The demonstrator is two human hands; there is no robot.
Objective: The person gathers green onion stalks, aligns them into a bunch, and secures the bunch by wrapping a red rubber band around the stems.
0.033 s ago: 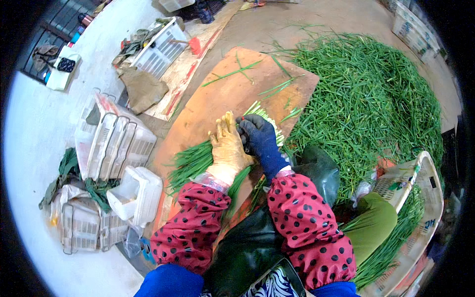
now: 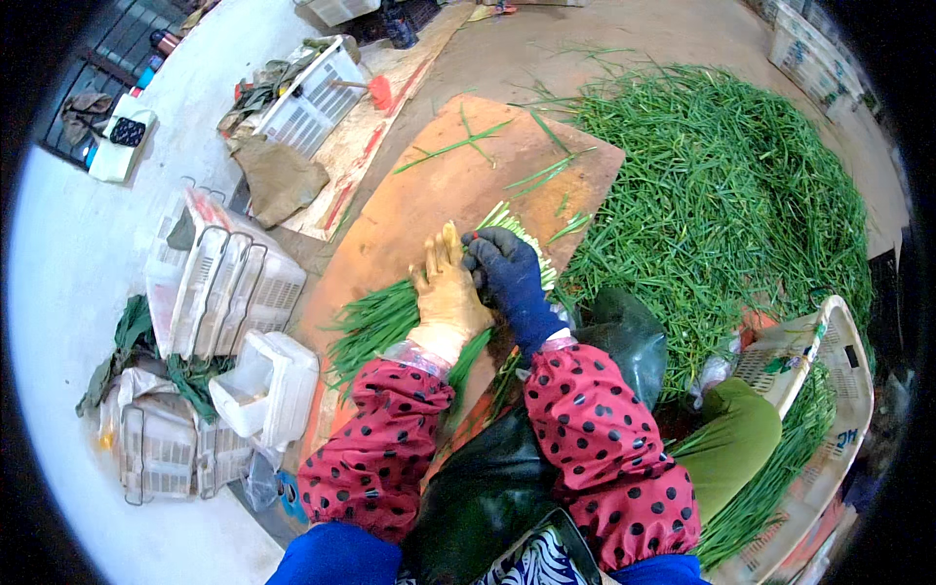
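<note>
The left hand (image 2: 447, 292), in a tan glove, lies flat with fingers pressed together on a bunch of green chives (image 2: 385, 322) on the brown board (image 2: 439, 185). Just beside it the right hand (image 2: 507, 273), in a dark blue glove, is curled around the bunch's pale cut ends. Loosely held stalks could slide apart or bruise if pressed too hard. The big chive heap (image 2: 721, 195) lies to the right. Nothing differs from the earlier frame; both hands sit as before.
</note>
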